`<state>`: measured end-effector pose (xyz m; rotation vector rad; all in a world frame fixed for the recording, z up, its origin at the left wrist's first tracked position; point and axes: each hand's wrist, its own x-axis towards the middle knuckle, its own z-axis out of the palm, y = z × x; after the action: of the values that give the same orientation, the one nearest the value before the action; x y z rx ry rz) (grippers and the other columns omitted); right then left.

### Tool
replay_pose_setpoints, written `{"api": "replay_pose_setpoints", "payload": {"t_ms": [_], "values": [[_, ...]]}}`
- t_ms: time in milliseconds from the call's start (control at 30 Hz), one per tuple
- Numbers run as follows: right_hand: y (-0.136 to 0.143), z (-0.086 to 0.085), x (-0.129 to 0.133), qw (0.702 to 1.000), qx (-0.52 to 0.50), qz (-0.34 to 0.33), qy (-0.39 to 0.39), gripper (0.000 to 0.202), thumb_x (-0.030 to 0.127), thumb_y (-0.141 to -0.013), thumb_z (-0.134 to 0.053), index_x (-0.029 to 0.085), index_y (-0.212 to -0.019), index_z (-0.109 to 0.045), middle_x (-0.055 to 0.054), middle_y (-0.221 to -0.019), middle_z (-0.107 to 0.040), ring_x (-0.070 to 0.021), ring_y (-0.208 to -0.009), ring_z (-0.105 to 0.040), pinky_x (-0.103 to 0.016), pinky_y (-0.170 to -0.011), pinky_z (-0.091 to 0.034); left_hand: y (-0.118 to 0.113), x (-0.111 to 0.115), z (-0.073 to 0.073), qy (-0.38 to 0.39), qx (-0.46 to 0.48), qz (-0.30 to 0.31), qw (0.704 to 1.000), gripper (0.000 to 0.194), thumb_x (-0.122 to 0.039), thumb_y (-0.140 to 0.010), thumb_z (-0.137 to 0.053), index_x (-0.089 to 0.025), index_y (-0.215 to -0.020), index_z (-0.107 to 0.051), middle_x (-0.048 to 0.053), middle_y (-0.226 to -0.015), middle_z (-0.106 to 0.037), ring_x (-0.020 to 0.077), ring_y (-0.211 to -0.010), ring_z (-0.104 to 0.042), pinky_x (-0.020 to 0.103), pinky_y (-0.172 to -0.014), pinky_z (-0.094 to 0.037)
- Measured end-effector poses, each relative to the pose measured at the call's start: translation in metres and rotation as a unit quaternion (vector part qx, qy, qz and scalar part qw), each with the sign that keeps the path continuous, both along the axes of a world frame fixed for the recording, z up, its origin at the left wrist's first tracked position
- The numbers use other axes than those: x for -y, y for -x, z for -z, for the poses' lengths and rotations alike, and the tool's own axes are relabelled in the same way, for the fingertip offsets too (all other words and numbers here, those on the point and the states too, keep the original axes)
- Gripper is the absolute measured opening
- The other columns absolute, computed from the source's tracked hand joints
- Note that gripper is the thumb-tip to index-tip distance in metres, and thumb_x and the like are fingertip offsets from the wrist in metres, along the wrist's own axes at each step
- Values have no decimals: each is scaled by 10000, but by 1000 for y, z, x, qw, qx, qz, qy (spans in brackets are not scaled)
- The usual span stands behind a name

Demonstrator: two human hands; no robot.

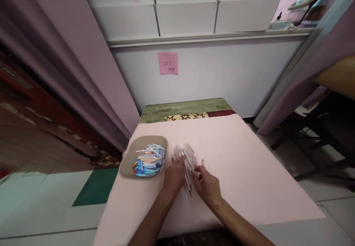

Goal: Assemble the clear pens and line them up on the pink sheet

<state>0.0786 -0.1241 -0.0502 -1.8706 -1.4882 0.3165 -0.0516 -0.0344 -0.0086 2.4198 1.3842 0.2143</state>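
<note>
Several slim white and clear pens lie in a loose pile on the pink cloth. My left hand rests over the pile's left side, its fingers curled down onto the pens; whether it grips any is hard to see. At the pile's right side, my right hand has its thumb and fingers bent in around pens, some of them pointing toward me. Left of my left hand stands a beige basket holding many blue, white and orange pens.
A green wooden strip of table shows beyond the cloth. Behind it a white wall carries a pink note. Purple curtains hang on both sides. A dark stool stands at the right.
</note>
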Motion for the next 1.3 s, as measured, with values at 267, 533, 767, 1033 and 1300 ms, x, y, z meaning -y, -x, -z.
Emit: {"api": "replay_pose_setpoints", "payload": {"t_ms": [267,533,767,1033,1300], "values": [[-9,-8,24,976,99,-189,-43,229,323,-905,-511,216,-1097,-575,-73,-1054,-683,-178,-913,-642,-249,-771,-447,2,-3,5,-30,-62,26,997,251,-155,-908,-405,-210,-1012,-626,92,-1041,-641,212,-935,-621,302,-749,-448],[-41,-23,7,965,83,38,245,318,468,-864,-510,205,-752,-651,-60,-725,-710,-205,-690,-654,-259,-563,-352,-5,-1,0,-55,-4,1,998,248,-159,-912,-389,-194,-997,-620,84,-1014,-652,202,-912,-623,309,-777,-448],[-33,-23,-4,961,102,31,254,243,380,-795,-547,197,-733,-693,-104,-750,-723,-228,-708,-661,-274,-559,-348,-2,-4,-13,0,240,-82,967,214,-245,-864,-470,-187,-927,-665,64,-889,-700,199,-856,-632,322,-792,-455],[-38,-36,3,972,-208,6,112,148,320,-816,-510,202,-748,-569,-24,-620,-665,-171,-561,-602,-265,-549,-395,-12,4,-24,342,470,-151,799,340,-386,-686,-710,-137,-915,-679,40,-735,-687,96,-520,-511,205,-473,-354],[-21,-53,5,722,-642,-165,200,504,619,-820,-543,131,-905,-638,-9,-650,-617,-106,-490,-563,-227,-504,-419,-16,5,-30,484,566,-140,653,336,-340,-620,-805,-133,-846,-667,65,-823,-710,46,-487,-465,165,-425,-308]]}}
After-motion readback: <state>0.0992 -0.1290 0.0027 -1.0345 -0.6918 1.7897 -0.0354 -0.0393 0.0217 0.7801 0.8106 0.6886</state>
